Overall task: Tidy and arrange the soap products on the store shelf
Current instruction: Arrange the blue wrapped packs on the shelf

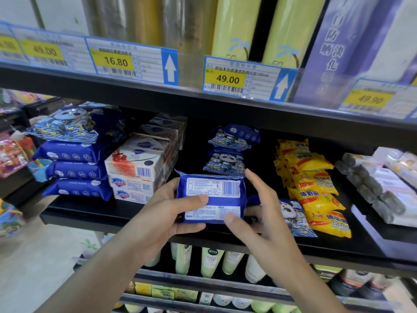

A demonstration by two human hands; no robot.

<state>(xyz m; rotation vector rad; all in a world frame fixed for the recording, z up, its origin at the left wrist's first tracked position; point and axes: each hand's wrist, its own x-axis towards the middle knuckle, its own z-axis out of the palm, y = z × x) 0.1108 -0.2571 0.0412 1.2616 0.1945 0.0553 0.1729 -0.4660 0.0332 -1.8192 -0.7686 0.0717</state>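
Observation:
A blue soap pack (pixel 211 197) with its white label and barcode facing me hangs just in front of the black middle shelf (pixel 94 213). My left hand (pixel 171 213) grips its left side, thumb across the front. My right hand (pixel 259 213) holds its right edge, thumb on the lower right corner and fingers up behind it. Behind the pack, two panda-printed blue packs (pixel 228 150) stand stacked. Another panda pack (pixel 293 218) lies flat to the right. Boxed white soaps (pixel 137 172) are stacked at the left, beside a pile of blue packs (pixel 76 170).
Yellow soap packets (pixel 313 184) lie in a row on the right, with grey-and-white wrapped bars (pixel 379 188) beyond them. Price tags (pixel 228 79) line the upper shelf edge under tall spray cans. Green bottles (pixel 209 260) fill the shelf below. An aisle floor shows at the left.

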